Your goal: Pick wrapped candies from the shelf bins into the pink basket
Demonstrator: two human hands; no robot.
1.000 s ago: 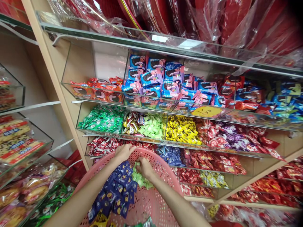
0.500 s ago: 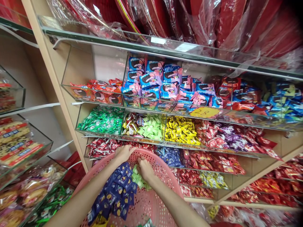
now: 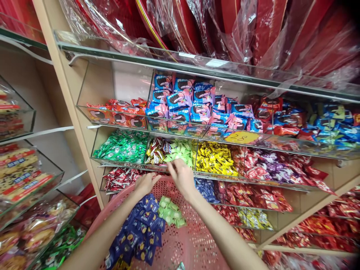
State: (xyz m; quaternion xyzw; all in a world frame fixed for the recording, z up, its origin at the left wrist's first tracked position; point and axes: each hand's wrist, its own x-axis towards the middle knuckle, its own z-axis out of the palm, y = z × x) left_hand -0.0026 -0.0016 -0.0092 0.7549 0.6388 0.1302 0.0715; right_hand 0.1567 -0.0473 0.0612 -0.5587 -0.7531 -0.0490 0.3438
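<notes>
Pink plastic basket [image 3: 174, 245]: located below both hands and between the forearms, its far rim close to the shelving. Left hand [image 3: 146, 183] is closed over that rim. Right hand [image 3: 182, 178] is raised above the rim with fingers partly bent; whether anything lies in its palm cannot be told.

Below the right hand, light-green packets [image 3: 171, 213] lie loose in the basket; blue packets [image 3: 140, 228] are heaped to their left, near the left forearm.

Risks, as judged: the visible load sits mostly on the left-hand side, so a slack left grip could let the basket tilt; support beneath is out of view. Small packets could slip from the right hand into the gap before the shelves.

Just beyond the right fingers is a bin of light-green sweets [image 3: 181, 150]. Brown packets [image 3: 157, 150] share it, so kinds could mix. The clear lip [image 3: 219, 173] of this row could catch the knuckles; contact cannot be confirmed.

Right of that hand: yellow sweets [image 3: 215, 157]. Above it, biscuits [image 3: 180, 99] on an overhanging shelf limit headroom. Beyond the left hand: dark-green sweets [image 3: 123, 146].
</notes>
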